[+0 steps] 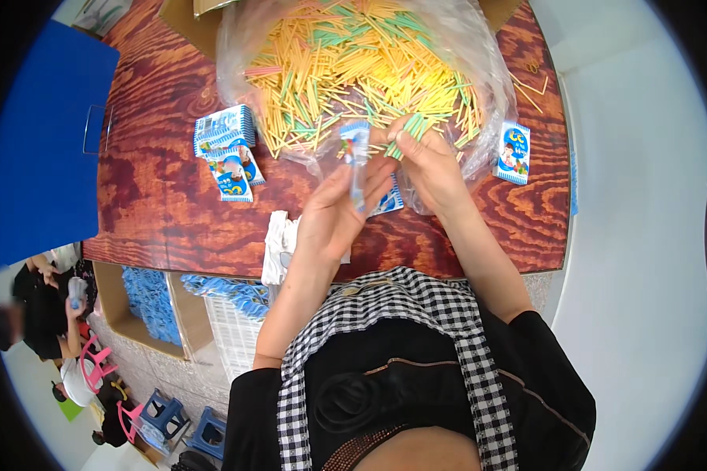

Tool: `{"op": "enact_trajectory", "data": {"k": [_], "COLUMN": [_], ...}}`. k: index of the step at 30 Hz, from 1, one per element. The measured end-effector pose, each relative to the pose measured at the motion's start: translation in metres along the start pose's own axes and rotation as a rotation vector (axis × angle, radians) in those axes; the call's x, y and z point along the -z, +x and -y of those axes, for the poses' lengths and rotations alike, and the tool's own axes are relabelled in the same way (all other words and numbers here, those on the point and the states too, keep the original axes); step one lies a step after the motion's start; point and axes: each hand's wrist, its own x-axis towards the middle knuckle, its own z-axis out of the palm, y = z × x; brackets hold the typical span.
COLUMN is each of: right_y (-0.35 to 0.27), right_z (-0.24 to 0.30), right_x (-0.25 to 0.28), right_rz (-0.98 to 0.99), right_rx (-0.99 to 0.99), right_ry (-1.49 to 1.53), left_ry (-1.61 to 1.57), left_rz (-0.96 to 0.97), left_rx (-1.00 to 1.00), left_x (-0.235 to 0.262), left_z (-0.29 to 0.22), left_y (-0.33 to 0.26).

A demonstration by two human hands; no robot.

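My left hand [330, 216] is closed on a small blue-and-white printed packet [356, 157], held upright and slightly blurred. Beside it, my right hand [438, 169] pinches a small bunch of thin green sticks [410, 133] between thumb and fingers. Both hands hover over the near edge of a clear plastic bag [236, 55], spread open and heaped with loose yellow, green and pink sticks [346, 59]. Under my hands lies another blue packet [389, 201], partly hidden. A pile of similar packets [226, 133] sits to the left, and a single packet [513, 153] lies at the right.
White cloth [279, 245] lies at the near edge of the wood-patterned table [157, 196]. Below that edge are a cardboard box of blue packets [149, 302] and a white crate [239, 337]. A blue panel [39, 141] stands left; people and stools [161, 412] are beyond.
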Motion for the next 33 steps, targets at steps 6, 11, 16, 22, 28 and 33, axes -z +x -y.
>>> {"op": "enact_trajectory", "data": {"k": [6,11,16,22,28,33], "right_y": [-0.002,-0.007,-0.008,-0.013,-0.015,-0.015], "right_z": [-0.015,-0.019,-0.011,-0.012,-0.009,-0.011], "right_x": [0.006,0.001,-0.008,-0.004,-0.01,-0.007], "right_rz": [0.014,0.015,0.021,0.109,0.122,0.153], "right_rx": [0.029,0.025,0.117,0.107,0.074,0.097], "right_ry": [-0.181,-0.196,-0.444,-0.407,-0.394,-0.404], "left_ry": [-0.06,-0.051,-0.073,0.056,0.256,0.715], "left_rz": [-0.023,-0.035,0.015,-0.083,-0.168,-0.399], "left_rx": [0.009,0.017,0.001,-0.054,-0.271,-0.554], "left_x": [-0.002,-0.006,-0.004,0.008,0.047,0.041], "left_z": [0.001,-0.001,-0.002,-0.013,-0.031,-0.033], "left_y": [0.003,-0.001,-0.001,-0.017,-0.027,-0.028]}}
